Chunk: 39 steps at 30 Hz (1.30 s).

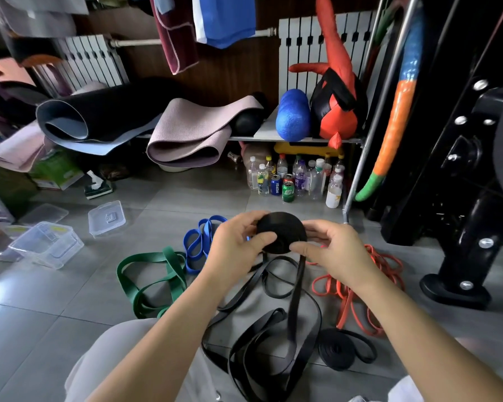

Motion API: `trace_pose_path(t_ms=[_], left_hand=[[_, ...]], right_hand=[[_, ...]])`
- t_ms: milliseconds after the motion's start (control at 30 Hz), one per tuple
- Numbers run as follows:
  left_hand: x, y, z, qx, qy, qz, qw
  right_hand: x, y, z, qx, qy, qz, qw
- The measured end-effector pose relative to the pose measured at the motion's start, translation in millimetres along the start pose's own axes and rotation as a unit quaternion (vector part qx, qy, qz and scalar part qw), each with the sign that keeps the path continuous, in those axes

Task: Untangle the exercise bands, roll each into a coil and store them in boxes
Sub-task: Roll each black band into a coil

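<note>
I hold a black coil [283, 227] of exercise band up in front of me. My left hand [238, 245] grips its left side with the thumb across its face, and my right hand [336, 250] pinches its right edge. The loose black band [295, 303] hangs from the coil down to the floor in tangled loops. A second, loosely coiled black band [339, 353] lies at the lower right. On the floor lie a green band [151, 274], a blue band [196, 245] and a tangled orange band [357, 288]. Clear plastic boxes [48, 242] stand at the left.
A clear lid [106, 217] lies near the boxes. Bottles and cans [291, 178] stand under a metal shelf with rolled mats [186, 134], a blue foam roller [292, 114] and a red bag. A black machine base [459, 285] stands at the right.
</note>
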State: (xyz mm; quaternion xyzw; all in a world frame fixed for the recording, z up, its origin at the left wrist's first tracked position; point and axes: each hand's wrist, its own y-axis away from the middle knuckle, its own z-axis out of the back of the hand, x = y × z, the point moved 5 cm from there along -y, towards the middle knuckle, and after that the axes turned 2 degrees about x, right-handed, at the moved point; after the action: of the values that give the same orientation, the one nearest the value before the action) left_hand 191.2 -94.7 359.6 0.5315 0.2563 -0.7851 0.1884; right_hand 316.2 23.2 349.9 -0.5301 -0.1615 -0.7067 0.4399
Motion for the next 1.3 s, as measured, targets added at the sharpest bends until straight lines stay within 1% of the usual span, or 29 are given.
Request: trace_pose_path(t_ms=[100, 200, 300, 367, 433, 500, 533, 567, 600, 633, 667, 733, 867, 967, 1033, 1133, 1300], left_hand=[[2.5, 0.1, 0.1, -0.002, 0.123, 0.032, 0.992], [7.3, 0.3, -0.1, -0.006, 0.205, 0.063, 0.977], [9.4, 0.1, -2.1, 0.007, 0.237, 0.073, 0.969], [9.6, 0.1, -2.5, 0.011, 0.229, 0.072, 0.971], [6.3, -0.2, -0.2, 0.009, 0.150, 0.029, 0.988], [-2.5, 1.4, 2.0, 0.019, 0.001, -0.057, 0.998], [-7.0, 3.5, 1.4, 0.029, -0.094, -0.106, 0.989], [-10.1, 6.2, -1.0, 0.041, -0.184, -0.154, 0.970], [-10.6, 8.4, -4.2, 0.056, -0.252, -0.190, 0.947], [-10.3, 10.2, -6.1, 0.068, -0.291, -0.208, 0.931], [-9.6, 11.0, -6.6, 0.072, -0.306, -0.212, 0.925], [-8.4, 10.3, -5.4, 0.065, -0.280, -0.197, 0.937], [-8.8, 6.0, -0.1, 0.029, -0.144, -0.136, 0.980], [-10.0, 3.6, 4.7, -0.014, -0.070, -0.100, 0.992], [-8.5, 1.5, 7.7, -0.029, -0.034, -0.072, 0.996], [-8.3, 1.4, 7.8, -0.026, -0.030, -0.058, 0.998], [-0.8, 3.4, 4.0, -0.004, -0.043, -0.045, 0.998]], right_hand=[[-5.9, -1.5, -1.9, -0.005, -0.071, -0.014, 0.997], [-5.0, -2.5, -2.2, -0.017, -0.108, -0.006, 0.994], [-6.2, -2.1, -2.4, -0.025, -0.136, -0.001, 0.990], [-4.6, -0.9, -4.3, -0.026, -0.150, -0.001, 0.988], [-2.2, 0.3, -4.0, -0.023, -0.136, 0.002, 0.990], [-0.8, 1.6, -2.7, -0.012, -0.059, 0.006, 0.998], [-1.6, 2.4, -3.4, 0.002, -0.005, 0.002, 1.000], [-2.7, 3.3, -4.3, 0.013, 0.047, -0.006, 0.999], [-2.8, 4.6, -5.2, 0.022, 0.084, -0.009, 0.996], [-2.9, 5.4, -6.1, 0.028, 0.101, -0.003, 0.995], [-2.0, 6.1, -6.6, 0.033, 0.106, 0.007, 0.994], [1.5, 6.3, -4.6, 0.028, 0.088, 0.024, 0.995], [6.2, 3.4, 4.6, 0.003, -0.003, 0.024, 1.000], [1.3, 1.1, 6.7, -0.002, -0.046, 0.008, 0.999], [-4.2, 0.7, 6.5, -0.017, -0.087, -0.008, 0.996], [-7.6, 1.5, 2.5, -0.019, -0.104, -0.016, 0.994], [-8.1, 2.9, -1.2, -0.012, -0.059, -0.014, 0.998]])
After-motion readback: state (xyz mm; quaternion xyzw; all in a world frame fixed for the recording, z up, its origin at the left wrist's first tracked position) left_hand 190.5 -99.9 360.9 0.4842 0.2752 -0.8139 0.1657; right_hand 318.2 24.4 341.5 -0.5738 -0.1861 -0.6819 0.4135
